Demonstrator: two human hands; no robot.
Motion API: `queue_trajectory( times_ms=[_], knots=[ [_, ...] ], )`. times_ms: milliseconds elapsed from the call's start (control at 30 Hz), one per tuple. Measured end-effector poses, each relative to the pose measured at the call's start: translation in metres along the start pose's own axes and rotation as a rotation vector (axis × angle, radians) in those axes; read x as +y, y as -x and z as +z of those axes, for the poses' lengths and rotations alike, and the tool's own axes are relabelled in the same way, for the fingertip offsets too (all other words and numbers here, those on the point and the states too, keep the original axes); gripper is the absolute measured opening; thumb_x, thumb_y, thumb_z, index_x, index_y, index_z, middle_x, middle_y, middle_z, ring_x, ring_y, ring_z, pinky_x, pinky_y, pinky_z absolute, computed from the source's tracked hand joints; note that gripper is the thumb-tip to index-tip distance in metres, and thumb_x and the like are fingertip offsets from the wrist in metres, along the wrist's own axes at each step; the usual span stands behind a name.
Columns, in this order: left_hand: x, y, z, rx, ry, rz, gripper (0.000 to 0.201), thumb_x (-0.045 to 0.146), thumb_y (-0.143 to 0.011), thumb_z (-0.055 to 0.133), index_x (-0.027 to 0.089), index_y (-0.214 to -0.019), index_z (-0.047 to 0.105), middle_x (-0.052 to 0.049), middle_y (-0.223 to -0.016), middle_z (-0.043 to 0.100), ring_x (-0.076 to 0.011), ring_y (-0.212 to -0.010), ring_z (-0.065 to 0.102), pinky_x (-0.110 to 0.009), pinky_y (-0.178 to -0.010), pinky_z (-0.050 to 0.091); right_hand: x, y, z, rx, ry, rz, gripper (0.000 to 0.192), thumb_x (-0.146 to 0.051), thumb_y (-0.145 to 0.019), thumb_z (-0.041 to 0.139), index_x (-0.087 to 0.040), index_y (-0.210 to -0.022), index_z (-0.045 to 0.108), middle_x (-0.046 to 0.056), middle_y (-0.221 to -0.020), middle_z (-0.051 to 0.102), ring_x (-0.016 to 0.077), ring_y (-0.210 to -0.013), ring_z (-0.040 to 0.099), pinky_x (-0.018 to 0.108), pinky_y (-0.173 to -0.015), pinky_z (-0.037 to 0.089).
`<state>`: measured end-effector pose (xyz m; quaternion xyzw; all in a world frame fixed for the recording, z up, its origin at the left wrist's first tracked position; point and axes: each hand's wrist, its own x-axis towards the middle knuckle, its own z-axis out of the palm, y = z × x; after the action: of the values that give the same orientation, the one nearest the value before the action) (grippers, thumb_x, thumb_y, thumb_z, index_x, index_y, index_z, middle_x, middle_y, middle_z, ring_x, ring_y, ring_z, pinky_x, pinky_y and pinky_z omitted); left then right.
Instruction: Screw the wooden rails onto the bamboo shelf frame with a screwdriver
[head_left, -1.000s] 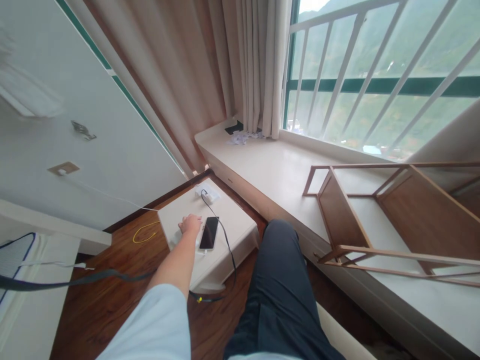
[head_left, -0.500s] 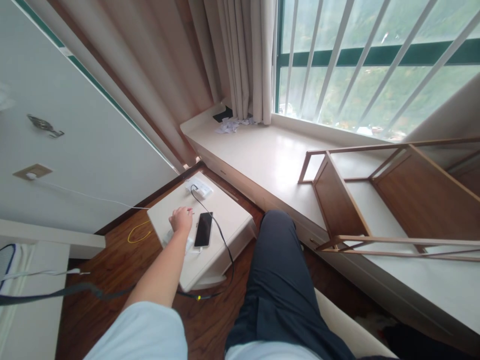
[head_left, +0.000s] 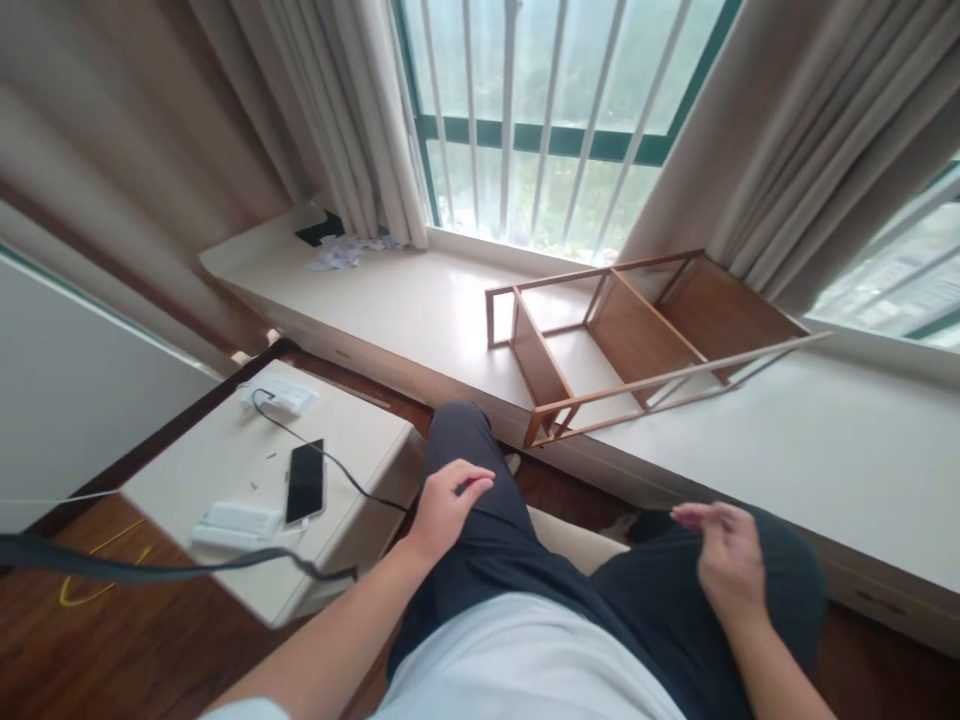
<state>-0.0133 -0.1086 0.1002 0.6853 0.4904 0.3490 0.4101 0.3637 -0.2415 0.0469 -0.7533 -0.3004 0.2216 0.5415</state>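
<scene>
The left hand (head_left: 448, 500) has left the tabletop (head_left: 225, 470) at lower left, fingers loosely curled and empty over the thigh; the phone (head_left: 305, 483) lies there untouched; the right hand (head_left: 724, 560) hovers half-open, empty.

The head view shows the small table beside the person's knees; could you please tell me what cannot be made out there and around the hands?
- Phone screen: dark, nothing readable.
- White device beside the phone: blurred, type unclear.
- Black cable: its far end passes behind the left knee.
- Specks on the table: too small to identify.
- Left hand and right hand: motion-blurred; no held object visible.
- Left wall: smeared by camera motion.
</scene>
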Motion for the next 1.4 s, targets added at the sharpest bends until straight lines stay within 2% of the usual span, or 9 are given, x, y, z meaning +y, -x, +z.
queue_trajectory(
  times_ms=[67, 200, 367, 500, 600, 867, 1233, 1300, 1400],
  knots=[
    [0.008, -0.004, 0.049, -0.173, 0.086, -0.069, 0.017, 0.036, -0.088, 0.066, 0.024, -0.085, 0.078, -0.003, -0.086, 0.075, -0.0191, -0.082, 0.067, -0.029, -0.078, 0.051, 0.0, 0.005, 0.032, -0.139, -0.145, -0.025, 0.031, -0.052, -0.087, 0.062, -0.025, -0.088, 0.048, 0.003, -0.078, 0.066, 0.0218, -0.075, 0.065, 0.039, -0.077, 0.054],
    [-0.006, -0.024, 0.126, -0.421, 0.139, -0.168, 0.021, 0.036, -0.083, 0.066, 0.019, -0.079, 0.077, -0.003, -0.07, 0.071, -0.0172, -0.066, 0.062, -0.027, -0.064, 0.046, 0.009, 0.017, 0.084, -0.372, -0.325, 0.194, 0.025, -0.035, -0.078, 0.062, -0.025, -0.076, 0.039, -0.002, -0.069, 0.059, 0.0162, -0.058, 0.057, 0.028, -0.053, 0.048],
    [-0.031, -0.056, 0.171, -0.53, 0.074, -0.139, 0.023, 0.038, -0.08, 0.066, 0.018, -0.076, 0.075, -0.003, -0.071, 0.072, -0.0176, -0.069, 0.063, -0.028, -0.066, 0.045, 0.031, 0.018, 0.11, -0.579, -0.404, 0.356, 0.016, -0.023, -0.061, 0.051, -0.024, -0.07, 0.038, -0.006, -0.058, 0.054, 0.0105, -0.045, 0.043, 0.02, -0.042, 0.032],
    [-0.044, -0.074, 0.181, -0.51, 0.099, -0.214, 0.028, 0.043, -0.081, 0.065, 0.017, -0.073, 0.072, -0.003, -0.067, 0.069, -0.0166, -0.065, 0.061, -0.028, -0.064, 0.044, 0.036, 0.004, 0.118, -0.609, -0.505, 0.512, 0.018, -0.025, -0.062, 0.053, -0.025, -0.069, 0.037, -0.009, -0.049, 0.049, 0.0066, -0.037, 0.024, 0.019, -0.039, 0.017],
    [-0.051, -0.083, 0.185, -0.484, 0.139, -0.29, 0.03, 0.046, -0.08, 0.066, 0.017, -0.073, 0.071, -0.002, -0.065, 0.067, -0.0151, -0.061, 0.058, -0.027, -0.062, 0.044, 0.032, -0.007, 0.123, -0.604, -0.576, 0.524, 0.019, -0.03, -0.068, 0.057, -0.024, -0.071, 0.04, -0.009, -0.048, 0.047, 0.0061, -0.038, 0.02, 0.019, -0.039, 0.014],
    [-0.059, -0.096, 0.191, -0.452, 0.16, -0.353, 0.042, 0.056, -0.079, 0.065, 0.016, -0.067, 0.069, -0.001, -0.06, 0.062, -0.0141, -0.058, 0.053, -0.026, -0.06, 0.041, 0.035, -0.021, 0.147, -0.549, -0.434, 0.345, 0.029, -0.037, -0.076, 0.07, -0.022, -0.096, 0.057, -0.012, -0.052, 0.036, 0.008, -0.045, 0.026, 0.021, -0.045, 0.02],
    [-0.07, -0.103, 0.196, -0.354, 0.218, -0.515, 0.046, 0.058, -0.08, 0.065, 0.016, -0.063, 0.065, -0.001, -0.06, 0.059, -0.0121, -0.056, 0.051, -0.023, -0.055, 0.036, 0.042, -0.041, 0.163, -0.471, -0.24, 0.21, 0.027, -0.043, -0.079, 0.071, -0.017, -0.082, 0.073, -0.003, -0.058, 0.055, 0.0106, -0.052, 0.037, 0.025, -0.053, 0.027],
    [-0.067, -0.098, 0.198, -0.347, 0.287, -0.563, 0.046, 0.06, -0.079, 0.066, 0.016, -0.067, 0.066, -0.002, -0.063, 0.059, -0.0114, -0.057, 0.05, -0.022, -0.052, 0.035, 0.042, -0.042, 0.164, -0.444, -0.292, 0.269, 0.028, -0.044, -0.076, 0.075, -0.017, -0.081, 0.073, -0.003, -0.056, 0.053, 0.0094, -0.049, 0.035, 0.025, -0.05, 0.025],
    [-0.064, -0.085, 0.198, -0.349, 0.454, -0.728, 0.04, 0.056, -0.079, 0.07, 0.016, -0.088, 0.071, -0.002, -0.075, 0.062, -0.0104, -0.059, 0.052, -0.02, -0.049, 0.034, 0.046, -0.042, 0.169, -0.379, -0.507, 0.516, 0.034, -0.047, -0.071, 0.08, -0.017, -0.085, 0.07, -0.009, -0.047, 0.041, 0.0062, -0.042, 0.023, 0.023, -0.043, 0.015]
  ],
)
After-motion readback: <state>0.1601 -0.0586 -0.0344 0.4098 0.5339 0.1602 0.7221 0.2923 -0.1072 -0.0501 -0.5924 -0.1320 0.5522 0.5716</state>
